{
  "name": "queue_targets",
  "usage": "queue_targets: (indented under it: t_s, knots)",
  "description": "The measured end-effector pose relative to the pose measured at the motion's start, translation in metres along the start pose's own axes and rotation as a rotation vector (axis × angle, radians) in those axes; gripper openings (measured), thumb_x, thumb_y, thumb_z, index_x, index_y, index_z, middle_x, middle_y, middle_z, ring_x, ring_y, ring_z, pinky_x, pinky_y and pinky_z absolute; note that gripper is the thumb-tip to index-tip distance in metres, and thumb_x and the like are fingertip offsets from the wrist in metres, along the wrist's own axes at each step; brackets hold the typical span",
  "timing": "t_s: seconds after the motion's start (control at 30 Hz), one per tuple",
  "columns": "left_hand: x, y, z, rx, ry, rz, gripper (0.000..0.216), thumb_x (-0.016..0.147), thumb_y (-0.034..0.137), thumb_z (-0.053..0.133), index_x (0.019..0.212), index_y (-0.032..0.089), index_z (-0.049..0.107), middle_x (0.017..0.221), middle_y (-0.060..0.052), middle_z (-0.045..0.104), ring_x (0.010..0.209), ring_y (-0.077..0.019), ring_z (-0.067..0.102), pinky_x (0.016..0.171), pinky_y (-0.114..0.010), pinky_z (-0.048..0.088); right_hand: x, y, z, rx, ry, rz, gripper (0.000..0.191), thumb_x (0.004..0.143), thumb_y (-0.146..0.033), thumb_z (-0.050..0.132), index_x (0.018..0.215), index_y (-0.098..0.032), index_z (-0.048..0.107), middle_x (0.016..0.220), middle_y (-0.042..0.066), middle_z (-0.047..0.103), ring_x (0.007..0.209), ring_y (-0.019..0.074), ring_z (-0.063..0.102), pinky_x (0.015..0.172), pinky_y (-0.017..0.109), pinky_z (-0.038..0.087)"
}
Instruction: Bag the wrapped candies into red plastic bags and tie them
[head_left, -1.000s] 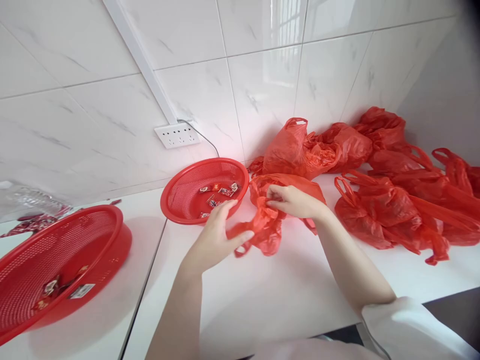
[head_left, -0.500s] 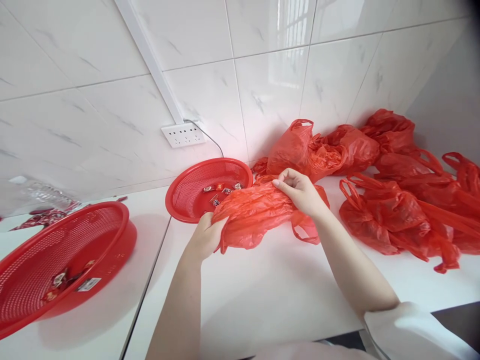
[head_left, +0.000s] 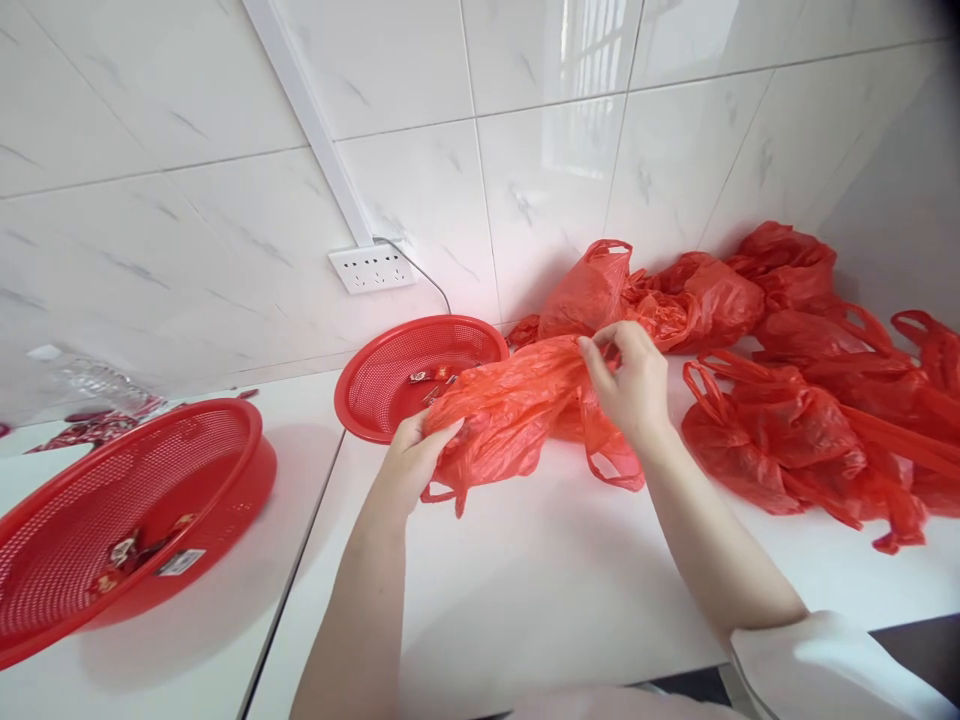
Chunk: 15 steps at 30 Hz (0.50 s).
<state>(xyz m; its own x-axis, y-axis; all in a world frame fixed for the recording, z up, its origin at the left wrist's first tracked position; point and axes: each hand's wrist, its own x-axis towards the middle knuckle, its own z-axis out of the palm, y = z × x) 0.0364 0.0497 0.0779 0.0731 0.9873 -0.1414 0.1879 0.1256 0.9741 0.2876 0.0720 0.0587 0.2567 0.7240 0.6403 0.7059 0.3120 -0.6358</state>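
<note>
A crumpled red plastic bag [head_left: 510, 420] is stretched between my two hands above the white counter [head_left: 540, 590]. My left hand [head_left: 416, 465] is closed on its left end, with a handle loop dangling below. My right hand [head_left: 630, 385] pinches the bag's right end, near another loop. Just behind the bag sits a small red mesh basket [head_left: 390, 375] with a few wrapped candies [head_left: 431, 378] in it.
A larger red mesh basket [head_left: 112, 520] with some wrapped candies stands at the left. A heap of red plastic bags [head_left: 787, 380] lies at the right along the tiled wall. A wall socket [head_left: 373, 267] with a cord sits above the small basket. Clear plastic wrapping [head_left: 90, 385] lies far left.
Both hands took hold of the red bag, lifted it and drew it out lengthwise. My right hand has shifted right along the bag; my left hand keeps the left end.
</note>
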Motion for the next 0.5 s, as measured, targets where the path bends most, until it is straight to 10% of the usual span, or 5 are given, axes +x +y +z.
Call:
queue_targets:
  t_s: [0.2,0.5]
  knots:
    - [-0.004,-0.005,0.021,-0.064,-0.245,0.116,0.026,0.075,0.038,0.069,0.089,0.016,0.066,0.087,-0.007,0.071,0.080,-0.0224,0.066,0.075,-0.034,0.054,-0.030,-0.045,0.005,0.441,-0.766,-0.050,0.016,0.083,-0.036,0.062,0.091,-0.023,0.058,0.087,0.002,0.065,0.076,0.0184,0.061,0.070,0.031,0.047]
    - [0.005,-0.006,-0.041,0.249,0.252,0.116,0.031,0.078,0.046,0.060,0.064,0.018,0.060,0.064,-0.002,0.063,0.066,-0.0190,0.060,0.058,-0.027,0.047,-0.007,0.000,-0.005,0.380,-0.618,0.111,0.010,0.079,-0.018,0.055,0.088,-0.021,0.059,0.088,0.002,0.066,0.079,0.0164,0.063,0.072,0.031,0.050]
